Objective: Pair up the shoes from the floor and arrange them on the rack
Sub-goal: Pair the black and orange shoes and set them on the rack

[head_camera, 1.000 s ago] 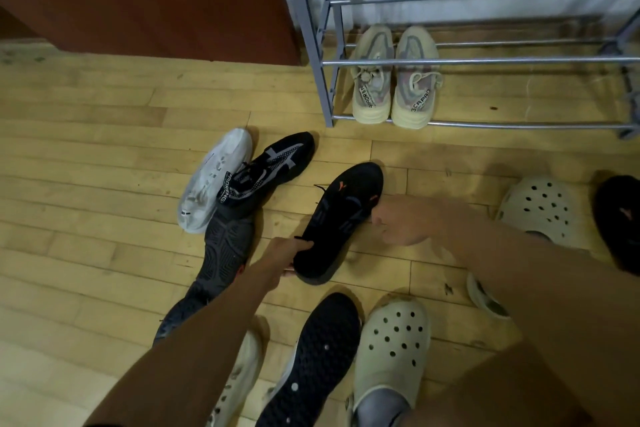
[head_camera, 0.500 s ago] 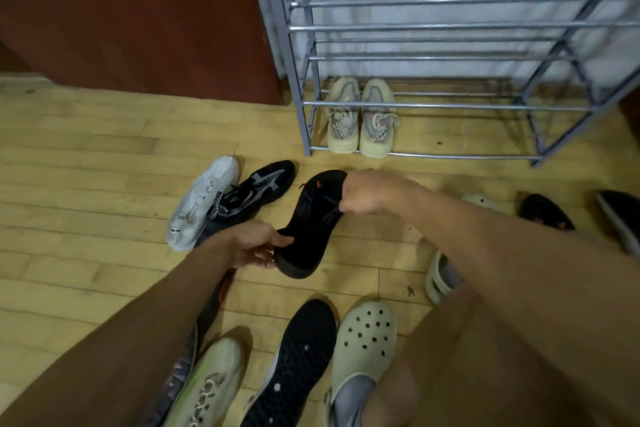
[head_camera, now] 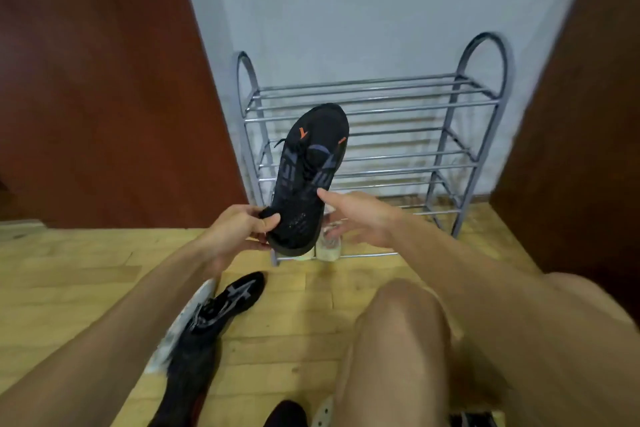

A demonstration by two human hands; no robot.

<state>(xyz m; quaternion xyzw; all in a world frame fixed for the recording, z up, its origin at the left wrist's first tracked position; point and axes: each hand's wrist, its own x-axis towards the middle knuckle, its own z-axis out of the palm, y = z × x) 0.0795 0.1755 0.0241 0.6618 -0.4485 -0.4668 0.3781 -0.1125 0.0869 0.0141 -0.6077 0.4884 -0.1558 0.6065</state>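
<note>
A wooden floor (head_camera: pixel 86 274) meets a pale wall, where a grey metal rack (head_camera: pixel 450 149) stands with a pale pair (head_camera: pixel 329 246) on its bottom tier. The left hand (head_camera: pixel 239 229) grips the heel of a black shoe (head_camera: pixel 308 177), which is held up toe-first before the rack. The right hand (head_camera: pixel 360 218) is spread, with its fingertips at the shoe's side. This looks like the carrying step. The next move calls for a bare tier and the shoe's mate.

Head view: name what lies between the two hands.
The black sneaker, its lower end gripped by the left hand, right hand open beside it; head view.
</note>
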